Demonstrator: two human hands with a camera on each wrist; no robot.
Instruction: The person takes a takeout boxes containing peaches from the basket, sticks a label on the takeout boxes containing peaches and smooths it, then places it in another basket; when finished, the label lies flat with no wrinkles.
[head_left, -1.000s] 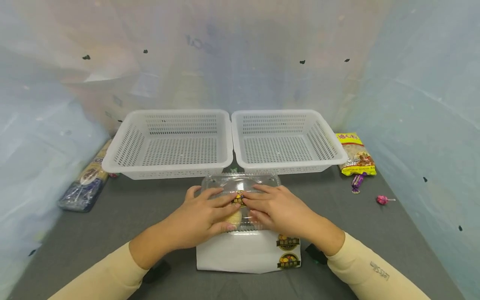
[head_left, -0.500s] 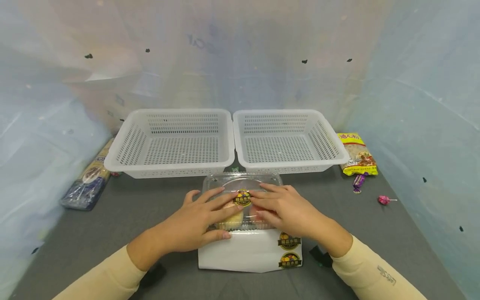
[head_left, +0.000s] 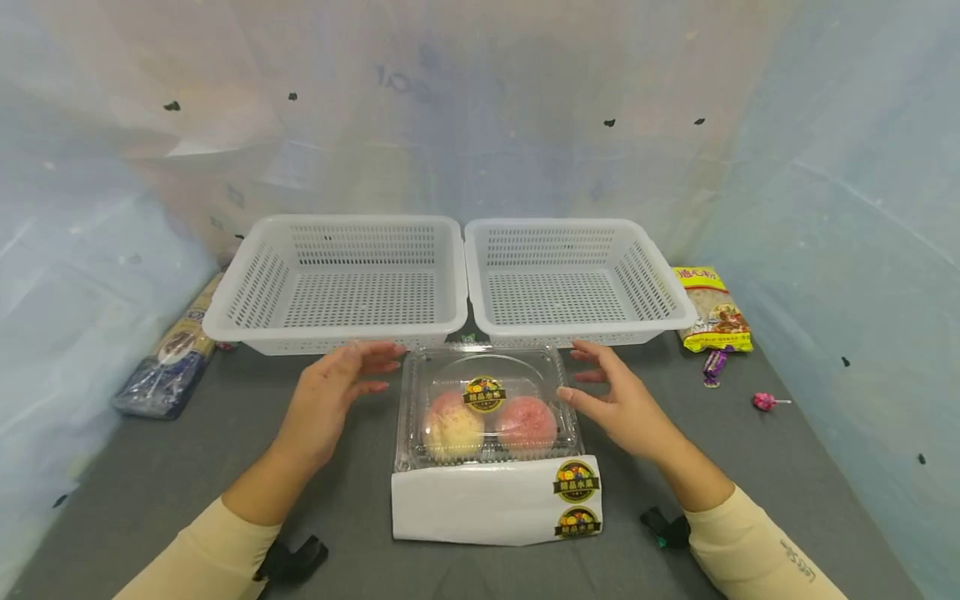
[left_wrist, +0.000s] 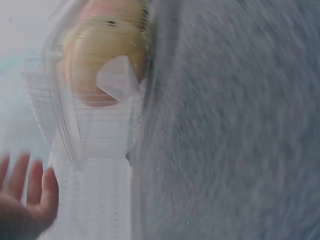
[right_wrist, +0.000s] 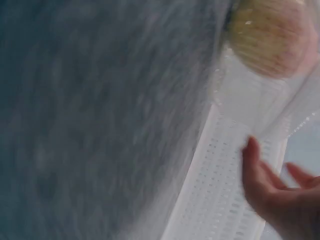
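Note:
A clear plastic clamshell box (head_left: pixel 420 367) stands closed in the middle of the head view, a yellow-and-pink peach (head_left: pixel 453 433) and a pink peach (head_left: pixel 527 427) inside. A round black-and-gold sticker (head_left: pixel 484 394) lies on its lid. In front of the box is a white sticker sheet (head_left: pixel 472 504) with two like stickers at its right end. My left hand (head_left: pixel 326 404) is off the box's left side, fingers extended, holding nothing. On the other side is my right hand (head_left: pixel 618 404), fingers relaxed, thumb tip by the box's right edge; contact cannot be told. Both wrist views are blurred.
Two white perforated baskets, a left basket (head_left: pixel 333 340) and a right basket (head_left: pixel 592 329), stand behind the box. A pasta packet (head_left: pixel 168 358) lies at far left. To the right are a yellow food bag (head_left: pixel 716 312), a purple wrapped candy (head_left: pixel 714 367) and a pink lollipop (head_left: pixel 764 401).
Both hands have lifted off the lid and moved apart, the left one leftward, the right one rightward. The lid's sticker and the peaches now show fully. The box has stayed in place.

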